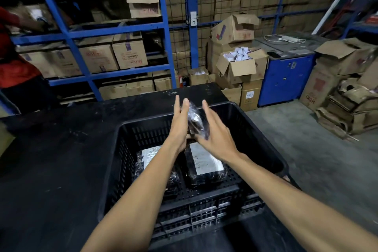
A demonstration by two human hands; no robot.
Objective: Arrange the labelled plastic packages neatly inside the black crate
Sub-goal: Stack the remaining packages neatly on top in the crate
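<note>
Dark shiny plastic-wrapped package [196, 120], blurred, label not readable, held upright above the far half of the black crate [263, 139]. Left hand [180, 122] and right hand [216, 135] flat-palmed, fingers extended, pressed on either side of it; grip looks like a clamp, though blur makes that unsure. Two more packages lie flat on the crate floor: left one [147, 157] and right one [204, 163], white labels up, side by side. Crate sits on black table [51, 159]. Forearms cover part of the left package. Blue shelving [122, 30] with cardboard boxes [128, 53] far behind.
</note>
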